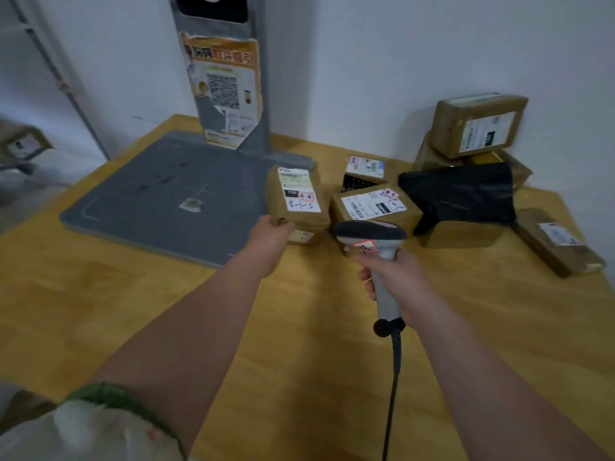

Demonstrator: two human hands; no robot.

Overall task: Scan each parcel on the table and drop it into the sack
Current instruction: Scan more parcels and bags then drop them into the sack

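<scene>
Nearby, parcels crowd behind scanner.

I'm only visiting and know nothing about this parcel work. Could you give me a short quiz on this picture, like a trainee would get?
1. True or false: the right hand holds the scanner.
2. The left hand grips: A) the black bag; B) the tan parcel beside the grey platform; C) the scanner's cable.
3. What colour is the rim of the sack at lower left?
Key: 1 true; 2 B; 3 green.
</scene>
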